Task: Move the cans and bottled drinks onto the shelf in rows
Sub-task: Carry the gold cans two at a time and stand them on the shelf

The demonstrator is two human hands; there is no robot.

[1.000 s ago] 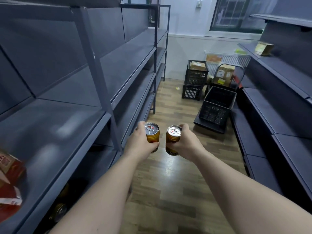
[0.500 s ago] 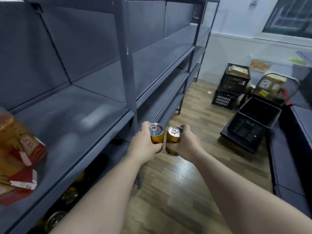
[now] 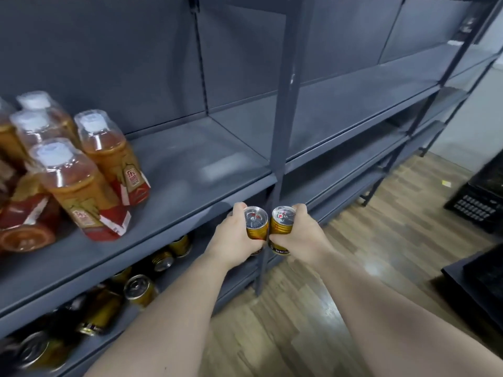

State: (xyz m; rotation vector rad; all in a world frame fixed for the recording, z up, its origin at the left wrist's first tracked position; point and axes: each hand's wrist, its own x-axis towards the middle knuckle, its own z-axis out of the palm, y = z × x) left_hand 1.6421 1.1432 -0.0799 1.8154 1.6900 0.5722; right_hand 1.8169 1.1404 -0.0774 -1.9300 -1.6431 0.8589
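My left hand (image 3: 233, 238) grips one gold can (image 3: 256, 223) upright and my right hand (image 3: 299, 233) grips a second gold can (image 3: 280, 227); the two cans touch side by side. Both are held in front of the grey shelf's front edge (image 3: 190, 213), beside its upright post (image 3: 283, 131). Several bottled tea drinks (image 3: 81, 183) with white caps and red labels stand on that shelf at the left. On the shelf below, several gold cans (image 3: 140, 289) stand in rows, partly hidden by the shelf above.
Grey shelving runs off to the far right, its boards (image 3: 340, 110) bare. A black plastic crate (image 3: 479, 200) sits on the wooden floor (image 3: 353, 240) at the right, with another dark crate edge (image 3: 476, 281) nearer me.
The view has swung left toward the shelf, bringing the bottles and the lower cans into sight. Both hands stay together with their cans, now closer to the shelf edge.
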